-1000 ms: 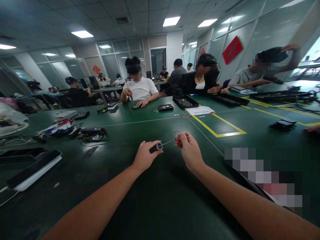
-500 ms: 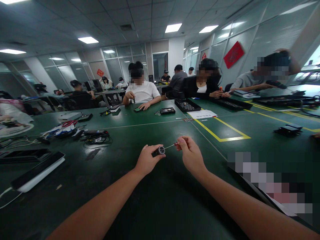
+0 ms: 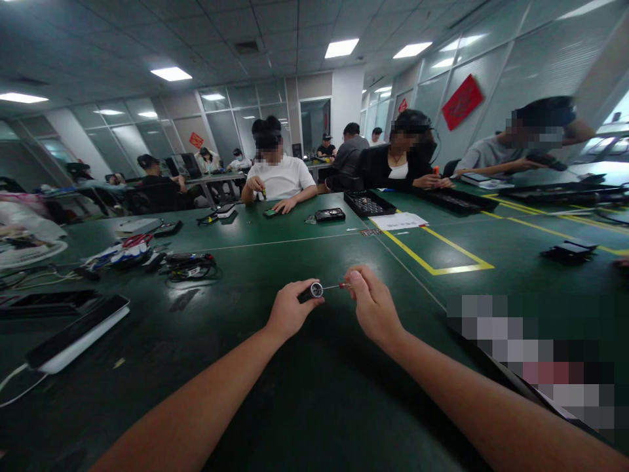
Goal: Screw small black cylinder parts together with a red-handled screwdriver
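Observation:
My left hand (image 3: 289, 308) is closed around a short black cylinder with a silver rim, which looks like a flashlight (image 3: 310, 292). Its round open end faces me and to the right. Pinched in the fingers of my right hand (image 3: 371, 298) is a thin screwdriver (image 3: 343, 286) with a red handle. The metal shaft points left, and its tip is at the cylinder's rim; whether it touches or reaches inside I cannot tell. Both hands are above the green tabletop (image 3: 314, 380), and my right fingers hide most of the handle.
A black-and-white bar-shaped device (image 3: 78, 334) with a white cable lies at left, near bundled cables (image 3: 191, 267). A white paper sheet (image 3: 400, 221) and black parts trays (image 3: 368, 204) lie farther back. Co-workers sit across the table. A pixelated area covers the right.
The screwdriver's shaft now lies more level, with its handle slightly nearer the cylinder. Both hands still hold the same things. Across the table, a co-worker's hand tool has tilted a little.

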Action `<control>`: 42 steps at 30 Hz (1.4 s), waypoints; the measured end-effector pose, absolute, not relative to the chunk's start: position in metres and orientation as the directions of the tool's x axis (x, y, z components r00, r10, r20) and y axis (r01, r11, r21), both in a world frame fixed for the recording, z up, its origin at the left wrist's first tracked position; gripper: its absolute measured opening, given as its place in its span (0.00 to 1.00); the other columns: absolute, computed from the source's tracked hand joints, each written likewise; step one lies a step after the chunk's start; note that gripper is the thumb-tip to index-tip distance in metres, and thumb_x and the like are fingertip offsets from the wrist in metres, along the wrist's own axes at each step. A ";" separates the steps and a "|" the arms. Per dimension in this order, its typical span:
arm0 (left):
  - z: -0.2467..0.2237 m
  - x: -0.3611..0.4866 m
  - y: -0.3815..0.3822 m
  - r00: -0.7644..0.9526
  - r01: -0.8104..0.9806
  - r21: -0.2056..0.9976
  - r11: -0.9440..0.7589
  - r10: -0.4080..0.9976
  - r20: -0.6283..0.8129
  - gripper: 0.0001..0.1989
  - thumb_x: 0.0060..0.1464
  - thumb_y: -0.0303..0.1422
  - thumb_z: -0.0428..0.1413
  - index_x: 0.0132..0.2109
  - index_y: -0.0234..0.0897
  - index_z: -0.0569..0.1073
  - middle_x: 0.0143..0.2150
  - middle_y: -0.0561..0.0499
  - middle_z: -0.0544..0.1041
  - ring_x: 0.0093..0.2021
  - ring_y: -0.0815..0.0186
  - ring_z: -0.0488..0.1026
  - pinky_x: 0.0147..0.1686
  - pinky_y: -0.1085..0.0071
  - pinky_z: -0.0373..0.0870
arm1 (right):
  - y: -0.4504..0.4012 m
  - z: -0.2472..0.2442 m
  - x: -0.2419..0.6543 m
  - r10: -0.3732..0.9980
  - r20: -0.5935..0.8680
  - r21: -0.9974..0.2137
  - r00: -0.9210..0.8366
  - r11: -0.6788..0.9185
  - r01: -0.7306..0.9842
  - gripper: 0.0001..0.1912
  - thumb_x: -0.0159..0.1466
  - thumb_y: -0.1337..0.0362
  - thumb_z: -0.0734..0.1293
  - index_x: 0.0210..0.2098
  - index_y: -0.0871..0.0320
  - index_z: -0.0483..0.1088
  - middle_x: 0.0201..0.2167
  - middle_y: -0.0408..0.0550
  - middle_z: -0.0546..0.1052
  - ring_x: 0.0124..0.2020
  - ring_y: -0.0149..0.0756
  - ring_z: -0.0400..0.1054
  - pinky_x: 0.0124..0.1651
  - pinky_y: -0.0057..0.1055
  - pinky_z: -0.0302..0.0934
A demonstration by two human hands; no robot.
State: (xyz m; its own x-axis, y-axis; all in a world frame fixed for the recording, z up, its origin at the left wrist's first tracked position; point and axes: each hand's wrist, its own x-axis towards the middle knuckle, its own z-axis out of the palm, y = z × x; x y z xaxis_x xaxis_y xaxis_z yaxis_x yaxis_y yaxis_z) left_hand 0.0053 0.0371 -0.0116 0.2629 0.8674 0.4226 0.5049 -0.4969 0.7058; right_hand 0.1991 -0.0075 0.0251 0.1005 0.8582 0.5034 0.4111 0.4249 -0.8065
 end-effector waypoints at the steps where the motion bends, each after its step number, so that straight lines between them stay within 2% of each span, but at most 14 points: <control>1: -0.012 0.005 0.037 0.263 0.509 0.702 -0.498 0.867 0.424 0.20 0.53 0.32 0.66 0.54 0.44 0.77 0.51 0.48 0.79 0.52 0.56 0.74 0.57 0.58 0.67 | -0.009 0.026 0.199 0.859 0.504 -0.793 0.089 0.419 0.443 0.17 0.72 0.55 0.54 0.33 0.53 0.67 0.23 0.41 0.69 0.26 0.36 0.64 0.31 0.33 0.55; 4: -0.011 0.005 0.036 0.256 0.516 0.696 -0.500 0.865 0.432 0.20 0.53 0.32 0.66 0.53 0.44 0.77 0.50 0.49 0.79 0.51 0.57 0.75 0.55 0.59 0.68 | -0.010 0.028 0.198 0.860 0.500 -0.777 0.099 0.395 0.490 0.15 0.72 0.55 0.54 0.38 0.53 0.68 0.26 0.42 0.72 0.26 0.37 0.66 0.31 0.33 0.55; 8: -0.008 0.006 0.034 0.249 0.513 0.700 -0.496 0.867 0.432 0.20 0.53 0.32 0.66 0.54 0.44 0.77 0.49 0.49 0.79 0.50 0.57 0.75 0.53 0.60 0.69 | -0.009 0.027 0.199 0.856 0.502 -0.792 0.124 0.397 0.465 0.10 0.71 0.58 0.56 0.45 0.54 0.64 0.31 0.44 0.74 0.30 0.38 0.67 0.34 0.34 0.58; 11: -0.006 0.007 0.033 0.270 0.533 0.684 -0.498 0.866 0.420 0.19 0.54 0.32 0.66 0.53 0.45 0.77 0.48 0.50 0.79 0.48 0.57 0.74 0.52 0.59 0.69 | -0.009 0.028 0.200 0.855 0.504 -0.799 0.120 0.408 0.442 0.09 0.71 0.58 0.56 0.44 0.54 0.64 0.32 0.45 0.74 0.31 0.39 0.68 0.35 0.34 0.58; 15: -0.006 0.007 0.033 0.284 0.539 0.678 -0.499 0.866 0.411 0.19 0.53 0.31 0.66 0.52 0.45 0.77 0.47 0.50 0.79 0.48 0.57 0.74 0.52 0.59 0.69 | -0.010 0.031 0.200 0.866 0.488 -0.785 0.104 0.384 0.487 0.16 0.73 0.53 0.53 0.37 0.53 0.67 0.27 0.43 0.72 0.26 0.37 0.66 0.31 0.34 0.55; 20: -0.009 0.006 0.035 0.274 0.512 0.697 -0.503 0.864 0.422 0.20 0.54 0.31 0.66 0.54 0.45 0.77 0.48 0.50 0.79 0.48 0.58 0.75 0.52 0.61 0.68 | -0.006 0.025 0.201 0.855 0.496 -0.811 0.153 0.393 0.434 0.10 0.71 0.58 0.56 0.46 0.55 0.65 0.32 0.46 0.75 0.32 0.39 0.69 0.36 0.35 0.60; 23: -0.008 0.007 0.034 0.287 0.521 0.681 -0.515 0.857 0.428 0.19 0.54 0.32 0.66 0.53 0.45 0.77 0.48 0.50 0.79 0.48 0.58 0.74 0.52 0.61 0.67 | -0.003 0.023 0.202 0.852 0.499 -0.824 0.157 0.411 0.389 0.09 0.70 0.57 0.58 0.43 0.55 0.65 0.34 0.47 0.75 0.35 0.40 0.70 0.39 0.36 0.61; 28: -0.003 0.010 0.030 0.330 0.562 0.632 -0.534 0.845 0.420 0.18 0.53 0.32 0.67 0.52 0.45 0.78 0.44 0.52 0.80 0.44 0.58 0.74 0.48 0.61 0.67 | -0.006 0.029 0.201 0.857 0.498 -0.802 0.130 0.398 0.446 0.15 0.72 0.53 0.55 0.37 0.54 0.67 0.27 0.43 0.72 0.27 0.37 0.67 0.32 0.33 0.57; 31: -0.003 0.009 0.030 0.324 0.558 0.636 -0.533 0.846 0.424 0.19 0.53 0.32 0.67 0.52 0.46 0.77 0.45 0.52 0.80 0.44 0.59 0.74 0.48 0.61 0.67 | -0.007 0.030 0.202 0.849 0.515 -0.779 0.121 0.404 0.480 0.14 0.71 0.55 0.55 0.38 0.54 0.68 0.28 0.44 0.73 0.28 0.37 0.67 0.33 0.33 0.57; 35: -0.006 0.008 0.032 0.293 0.549 0.657 -0.517 0.855 0.428 0.19 0.53 0.33 0.66 0.52 0.45 0.77 0.46 0.51 0.80 0.46 0.58 0.74 0.49 0.61 0.68 | -0.005 0.026 0.202 0.851 0.501 -0.818 0.155 0.408 0.404 0.11 0.70 0.57 0.57 0.45 0.55 0.66 0.33 0.47 0.76 0.33 0.40 0.69 0.38 0.36 0.60; 39: -0.004 0.009 0.031 0.341 0.557 0.619 -0.553 0.832 0.437 0.18 0.53 0.35 0.66 0.52 0.46 0.77 0.46 0.51 0.80 0.46 0.57 0.75 0.53 0.56 0.67 | -0.001 0.024 0.200 0.869 0.457 -0.865 0.189 0.385 0.321 0.14 0.69 0.52 0.59 0.40 0.55 0.69 0.31 0.47 0.75 0.33 0.40 0.69 0.39 0.37 0.62; 42: -0.002 0.009 0.030 0.357 0.565 0.585 -0.581 0.812 0.462 0.18 0.54 0.34 0.66 0.52 0.47 0.76 0.50 0.51 0.80 0.51 0.57 0.74 0.63 0.48 0.55 | 0.006 0.024 0.201 0.903 0.310 -0.951 0.298 0.291 0.109 0.15 0.67 0.51 0.61 0.35 0.55 0.70 0.27 0.45 0.73 0.29 0.38 0.67 0.35 0.36 0.63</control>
State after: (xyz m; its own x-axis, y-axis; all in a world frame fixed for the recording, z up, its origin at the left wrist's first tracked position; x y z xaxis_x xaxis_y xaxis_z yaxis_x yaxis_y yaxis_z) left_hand 0.0091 0.0302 -0.0018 0.3571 0.8120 0.4617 0.5652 -0.5813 0.5853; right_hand 0.2008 0.0059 0.0236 0.2977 0.9028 0.3103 0.1092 0.2907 -0.9506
